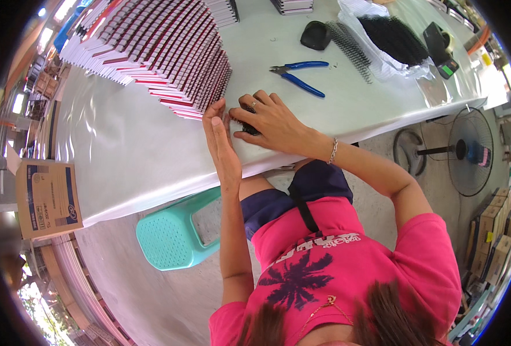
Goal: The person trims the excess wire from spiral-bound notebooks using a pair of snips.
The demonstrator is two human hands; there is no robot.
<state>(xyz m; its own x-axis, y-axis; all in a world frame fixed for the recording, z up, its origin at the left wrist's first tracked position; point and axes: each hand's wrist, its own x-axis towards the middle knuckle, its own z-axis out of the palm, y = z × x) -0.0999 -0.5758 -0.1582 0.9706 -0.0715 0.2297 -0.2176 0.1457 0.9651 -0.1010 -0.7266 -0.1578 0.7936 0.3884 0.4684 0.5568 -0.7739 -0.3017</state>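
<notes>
My right hand (272, 124) is curled over a small black, bristly-looking thing (249, 128) on the table near its front edge. Most of that thing is hidden under the fingers, so its kind is unclear. Upright beside it stands my left hand (225, 150), fingers straight and holding nothing, its edge near the table. Just beyond my left fingertips rises a big stack of spiral-bound notebooks (169, 57) with white and red edges. Blue-handled cutting pliers (304, 79) lie with handles spread, farther out from my right hand.
A white-covered table (122, 167) carries a black rounded object (315, 36), loose black binding coils (350, 49), a heap of coils (391, 40) on white wrapping and a tape dispenser (440, 49). Around it are a green stool (177, 236), a carton (47, 199) and a fan (469, 151).
</notes>
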